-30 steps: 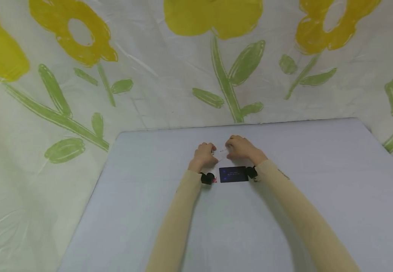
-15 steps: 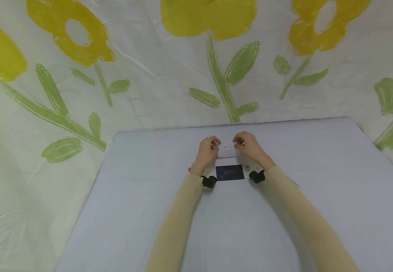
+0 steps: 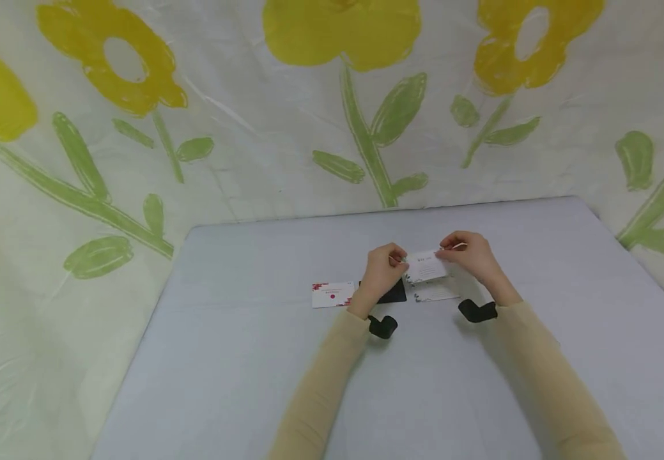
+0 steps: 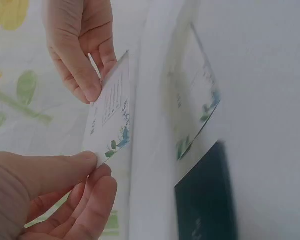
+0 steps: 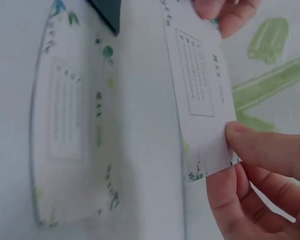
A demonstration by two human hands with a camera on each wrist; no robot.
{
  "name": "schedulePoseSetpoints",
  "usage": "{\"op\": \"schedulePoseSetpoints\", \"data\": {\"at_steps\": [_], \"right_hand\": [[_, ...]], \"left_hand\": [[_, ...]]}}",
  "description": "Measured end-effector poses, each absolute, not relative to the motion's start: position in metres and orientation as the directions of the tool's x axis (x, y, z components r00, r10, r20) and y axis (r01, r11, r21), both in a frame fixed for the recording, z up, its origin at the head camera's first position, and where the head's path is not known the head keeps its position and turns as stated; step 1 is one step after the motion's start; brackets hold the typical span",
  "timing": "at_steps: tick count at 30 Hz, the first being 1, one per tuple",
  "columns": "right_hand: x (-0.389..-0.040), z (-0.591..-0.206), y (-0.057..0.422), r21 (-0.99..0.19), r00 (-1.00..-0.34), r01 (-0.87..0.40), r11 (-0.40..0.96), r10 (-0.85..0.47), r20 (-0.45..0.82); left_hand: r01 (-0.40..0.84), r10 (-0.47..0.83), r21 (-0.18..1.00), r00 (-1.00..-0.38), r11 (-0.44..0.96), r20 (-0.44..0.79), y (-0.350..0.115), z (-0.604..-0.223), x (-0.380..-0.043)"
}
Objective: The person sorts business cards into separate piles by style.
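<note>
Between both hands hangs a white business card (image 3: 425, 266) with leaf prints at its corners, raised above the table. My left hand (image 3: 385, 271) pinches its left end between thumb and fingers, and my right hand (image 3: 472, 257) pinches the right end. Below it on the table lies a matching white card (image 3: 436, 291), also plain in the right wrist view (image 5: 65, 130). A dark card (image 3: 393, 294) lies left of that one, partly hidden by my left hand. Farther left is a white card with red corners (image 3: 332, 295).
The pale table (image 3: 239, 358) ends at a back edge close behind the hands. A white sheet with yellow flowers (image 3: 285, 128) rises beyond it. A black wrist camera (image 3: 383, 327) sits at each wrist.
Both hands have moved right with the pinched white card, from behind the dark card to above the matching card. The red-cornered card has come into plain view at left.
</note>
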State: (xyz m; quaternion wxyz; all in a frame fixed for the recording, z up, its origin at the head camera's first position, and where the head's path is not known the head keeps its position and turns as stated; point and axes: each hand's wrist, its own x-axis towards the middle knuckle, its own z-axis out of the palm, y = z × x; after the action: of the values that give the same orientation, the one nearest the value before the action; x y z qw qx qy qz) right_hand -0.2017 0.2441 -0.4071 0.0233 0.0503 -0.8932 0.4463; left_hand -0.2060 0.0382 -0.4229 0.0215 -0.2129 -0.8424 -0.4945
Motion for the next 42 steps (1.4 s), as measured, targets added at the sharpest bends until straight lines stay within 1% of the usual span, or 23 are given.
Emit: {"op": "schedulePoseSetpoints", "data": {"at_steps": [4, 7, 14, 19, 23, 29, 32, 42], "right_hand": [[-0.195, -0.413, 0.251, -0.787, -0.998, -0.046, 0.616, -0.057, 0.014], [-0.191, -0.418, 0.251, -0.765, -0.999, -0.024, 0.643, -0.047, -0.008], [-0.186, -0.423, 0.245, -0.705, -0.998, -0.069, 0.706, -0.055, 0.042], [-0.186, -0.427, 0.239, -0.698, -0.997, -0.082, 0.712, -0.057, 0.059], [-0.188, -0.432, 0.234, -0.683, -0.996, -0.089, 0.725, -0.06, 0.066], [-0.189, -0.438, 0.228, -0.618, -0.993, -0.121, 0.777, -0.089, 0.082], [-0.188, -0.438, 0.226, -0.602, -0.991, -0.134, 0.787, -0.114, 0.072], [-0.186, -0.432, 0.225, -0.56, -0.987, -0.125, 0.819, -0.158, -0.011]], "left_hand": [[0.359, 0.359, 0.809, -0.912, 0.464, 0.199, 0.044, -0.426, -0.2], [0.363, 0.37, 0.785, -0.911, 0.502, 0.185, 0.046, -0.428, -0.198], [0.35, 0.38, 0.744, -0.914, 0.569, 0.139, 0.051, -0.433, -0.196], [0.334, 0.37, 0.713, -0.922, 0.616, 0.113, 0.053, -0.436, -0.195], [0.343, 0.361, 0.636, -0.926, 0.692, 0.106, 0.053, -0.44, -0.194], [0.36, 0.37, 0.521, -0.925, 0.774, 0.089, 0.053, -0.441, -0.193], [0.363, 0.376, 0.489, -0.924, 0.793, 0.076, 0.052, -0.44, -0.193], [0.408, 0.421, 0.446, -0.904, 0.797, 0.076, 0.049, -0.439, -0.192]]}}
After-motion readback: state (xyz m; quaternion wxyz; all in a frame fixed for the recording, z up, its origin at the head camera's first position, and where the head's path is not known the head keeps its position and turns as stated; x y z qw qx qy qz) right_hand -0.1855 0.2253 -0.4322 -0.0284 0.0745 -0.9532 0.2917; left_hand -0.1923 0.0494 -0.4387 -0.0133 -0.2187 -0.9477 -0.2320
